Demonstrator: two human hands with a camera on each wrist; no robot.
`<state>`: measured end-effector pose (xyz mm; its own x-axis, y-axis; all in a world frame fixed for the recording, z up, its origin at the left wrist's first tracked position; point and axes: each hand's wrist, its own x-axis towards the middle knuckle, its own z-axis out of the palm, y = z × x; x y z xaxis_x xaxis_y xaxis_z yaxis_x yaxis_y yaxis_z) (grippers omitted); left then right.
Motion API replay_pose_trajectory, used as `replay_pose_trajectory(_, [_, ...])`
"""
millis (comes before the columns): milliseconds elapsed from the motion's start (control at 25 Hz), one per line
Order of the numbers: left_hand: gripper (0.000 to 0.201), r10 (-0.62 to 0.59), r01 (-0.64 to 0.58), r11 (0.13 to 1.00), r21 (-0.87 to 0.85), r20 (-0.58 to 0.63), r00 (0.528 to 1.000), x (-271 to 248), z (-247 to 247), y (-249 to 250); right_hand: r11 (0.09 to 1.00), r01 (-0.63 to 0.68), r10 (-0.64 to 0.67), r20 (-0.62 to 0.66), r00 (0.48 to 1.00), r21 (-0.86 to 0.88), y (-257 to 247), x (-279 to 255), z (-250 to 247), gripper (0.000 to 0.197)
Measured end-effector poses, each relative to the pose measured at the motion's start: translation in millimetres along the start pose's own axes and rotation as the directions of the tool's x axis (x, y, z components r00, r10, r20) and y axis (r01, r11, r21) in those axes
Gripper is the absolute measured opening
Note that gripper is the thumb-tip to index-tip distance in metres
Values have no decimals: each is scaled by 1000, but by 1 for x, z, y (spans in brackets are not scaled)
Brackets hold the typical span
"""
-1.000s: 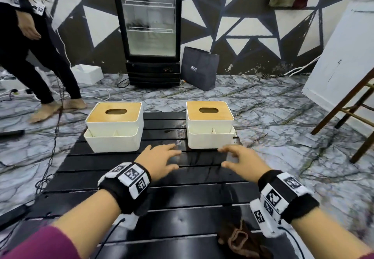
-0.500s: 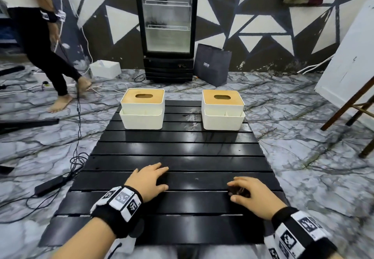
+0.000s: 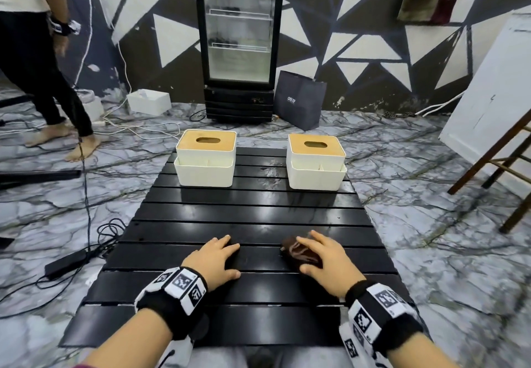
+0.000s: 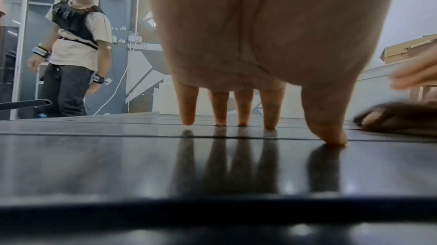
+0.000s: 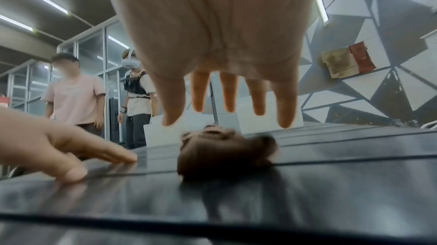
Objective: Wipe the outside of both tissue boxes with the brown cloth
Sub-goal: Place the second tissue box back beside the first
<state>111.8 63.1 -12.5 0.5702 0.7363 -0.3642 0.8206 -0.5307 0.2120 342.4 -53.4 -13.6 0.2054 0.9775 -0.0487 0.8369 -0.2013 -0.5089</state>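
Two white tissue boxes with wooden lids stand at the far end of the black slatted table (image 3: pixel 258 212), the left box (image 3: pixel 205 166) and the right box (image 3: pixel 316 169). The crumpled brown cloth (image 3: pixel 293 251) lies on the near part of the table. My right hand (image 3: pixel 309 254) is spread over it. In the right wrist view my right hand's (image 5: pixel 212 118) fingers are straight and hover just above the cloth (image 5: pixel 224 153), gripping nothing. My left hand (image 3: pixel 227 255) rests open beside it, with its fingertips (image 4: pixel 220 116) touching the table top.
A glass-door fridge (image 3: pixel 238 37), a dark bag (image 3: pixel 298 100) and a white box (image 3: pixel 149 102) stand on the floor behind the table. Cables (image 3: pixel 86 224) trail at the left, where a person (image 3: pixel 31 66) stands. A wooden chair (image 3: pixel 505 166) is at the right.
Both hands have drawn back from beside the boxes to the near part of the table. My right hand has come over the brown cloth. The person at the left has stepped further away.
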Motion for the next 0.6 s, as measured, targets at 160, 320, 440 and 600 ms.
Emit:
replay_pose_trajectory(160, [68,3,-3,1000,-11,-9,1000,-1,0,1,993,-117,117,64,991,-5,1,7,7,62])
replay_pose_trajectory(320, [68,2,-2,1000,-23,-6,1000,2,1,0,991,-85,100,144,985,-104,-16,37,9,67])
replay_pose_trajectory(440, [68,0,0,1000,-24,-2,1000,4,3,0,992,-40,59,160,985,-116,-36,55,24,60])
replay_pose_trajectory(600, [68,2,-2,1000,-13,-1,1000,4,3,-2,988,104,-86,159,983,-112,-56,40,44,52])
